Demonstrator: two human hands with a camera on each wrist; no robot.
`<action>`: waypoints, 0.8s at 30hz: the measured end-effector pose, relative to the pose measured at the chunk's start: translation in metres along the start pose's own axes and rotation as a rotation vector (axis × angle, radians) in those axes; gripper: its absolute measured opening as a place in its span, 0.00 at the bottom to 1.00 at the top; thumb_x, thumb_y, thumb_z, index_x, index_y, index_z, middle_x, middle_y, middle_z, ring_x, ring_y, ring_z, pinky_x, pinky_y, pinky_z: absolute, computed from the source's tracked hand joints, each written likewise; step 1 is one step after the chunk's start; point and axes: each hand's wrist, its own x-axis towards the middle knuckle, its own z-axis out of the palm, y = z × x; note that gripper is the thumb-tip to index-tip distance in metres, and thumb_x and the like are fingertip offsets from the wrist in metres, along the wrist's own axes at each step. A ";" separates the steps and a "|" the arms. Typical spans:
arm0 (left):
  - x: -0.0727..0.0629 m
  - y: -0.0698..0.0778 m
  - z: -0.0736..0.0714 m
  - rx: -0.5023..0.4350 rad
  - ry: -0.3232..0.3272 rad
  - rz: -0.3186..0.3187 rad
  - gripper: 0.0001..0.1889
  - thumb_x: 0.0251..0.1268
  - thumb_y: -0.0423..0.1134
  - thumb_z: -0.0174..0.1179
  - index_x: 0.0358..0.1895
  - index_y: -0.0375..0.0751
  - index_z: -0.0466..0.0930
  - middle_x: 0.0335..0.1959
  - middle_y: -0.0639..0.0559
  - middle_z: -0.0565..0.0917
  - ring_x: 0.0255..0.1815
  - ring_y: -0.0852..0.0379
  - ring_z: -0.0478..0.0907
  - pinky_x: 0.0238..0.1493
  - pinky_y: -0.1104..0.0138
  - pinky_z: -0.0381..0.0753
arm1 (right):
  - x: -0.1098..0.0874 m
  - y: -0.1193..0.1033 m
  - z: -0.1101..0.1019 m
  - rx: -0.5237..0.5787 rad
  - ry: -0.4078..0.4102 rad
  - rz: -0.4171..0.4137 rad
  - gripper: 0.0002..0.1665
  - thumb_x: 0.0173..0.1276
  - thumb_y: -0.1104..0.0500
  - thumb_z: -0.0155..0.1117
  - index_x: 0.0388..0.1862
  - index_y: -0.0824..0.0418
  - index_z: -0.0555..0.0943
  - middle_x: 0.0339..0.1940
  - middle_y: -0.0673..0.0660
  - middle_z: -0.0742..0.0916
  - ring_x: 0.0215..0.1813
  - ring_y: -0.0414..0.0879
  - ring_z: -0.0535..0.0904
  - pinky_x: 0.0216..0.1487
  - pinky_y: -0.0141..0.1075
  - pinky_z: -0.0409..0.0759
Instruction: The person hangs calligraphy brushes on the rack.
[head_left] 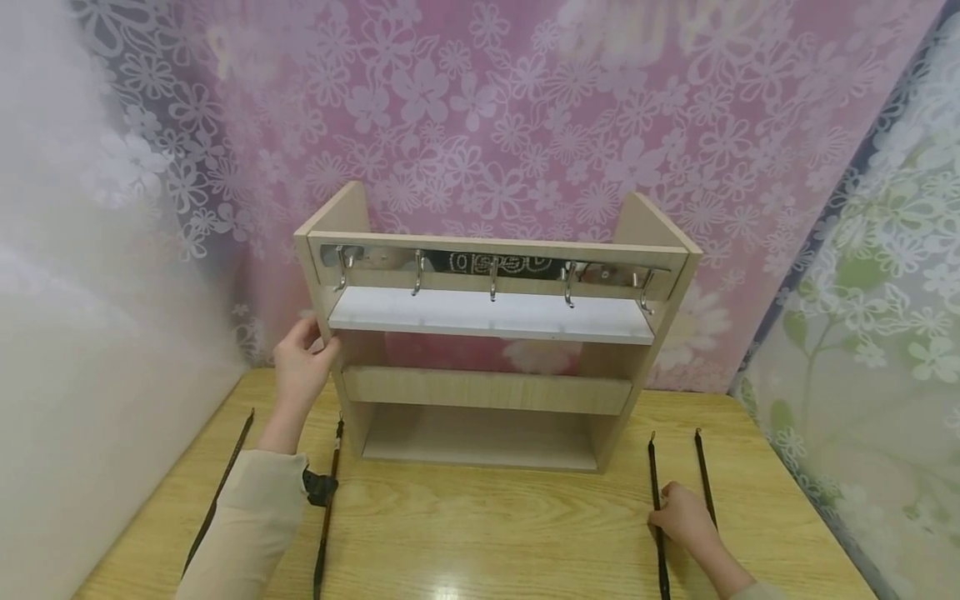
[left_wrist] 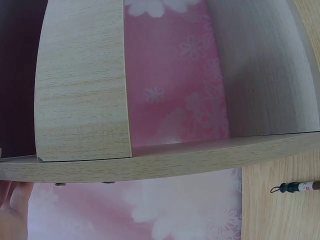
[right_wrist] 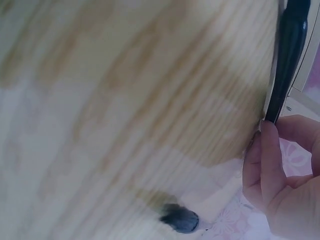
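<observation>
A pale wooden shelf rack (head_left: 487, 393) stands upright on the table, with a metal strip of several hooks (head_left: 492, 279) across its top front. My left hand (head_left: 302, 367) holds the rack's left side panel by its edge, partly hidden behind it in the left wrist view. At the right, my right hand (head_left: 686, 518) pinches the shaft of a dark calligraphy brush (head_left: 653, 467) between thumb and fingers. A second brush (head_left: 703, 471) lies just right of it. To the left, two more brushes lie on either side of my left forearm, the inner one (head_left: 335, 450) with a loop at its end.
The outer left brush (head_left: 232, 467) lies near the table's left edge. A white shelf board (head_left: 491, 315) sits below the hooks. Flowered pink sheeting (head_left: 480, 108) hangs behind the wooden-look table (head_left: 480, 533), and light panels rise at both sides.
</observation>
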 end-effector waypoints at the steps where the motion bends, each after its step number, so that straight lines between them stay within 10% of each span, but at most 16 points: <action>1: 0.000 0.000 0.000 0.001 0.000 0.000 0.18 0.53 0.26 0.57 0.50 0.31 0.73 0.45 0.36 0.77 0.52 0.44 0.71 0.47 0.57 0.75 | 0.000 -0.001 0.000 0.002 0.004 -0.001 0.27 0.47 0.68 0.61 0.41 0.87 0.66 0.13 0.53 0.73 0.15 0.41 0.66 0.16 0.31 0.68; 13: 0.001 0.000 0.001 0.006 0.002 0.003 0.13 0.52 0.26 0.57 0.44 0.29 0.75 0.42 0.38 0.78 0.51 0.47 0.72 0.46 0.58 0.76 | -0.004 -0.007 -0.009 0.028 -0.013 0.014 0.27 0.51 0.67 0.59 0.44 0.86 0.66 0.19 0.56 0.78 0.20 0.45 0.72 0.20 0.36 0.73; 24: 0.001 0.000 -0.001 -0.004 0.006 -0.008 0.14 0.52 0.26 0.57 0.44 0.29 0.75 0.42 0.38 0.78 0.51 0.47 0.72 0.47 0.59 0.75 | -0.007 -0.016 -0.025 0.124 0.139 -0.018 0.23 0.52 0.66 0.57 0.45 0.80 0.69 0.25 0.58 0.79 0.28 0.52 0.77 0.21 0.36 0.75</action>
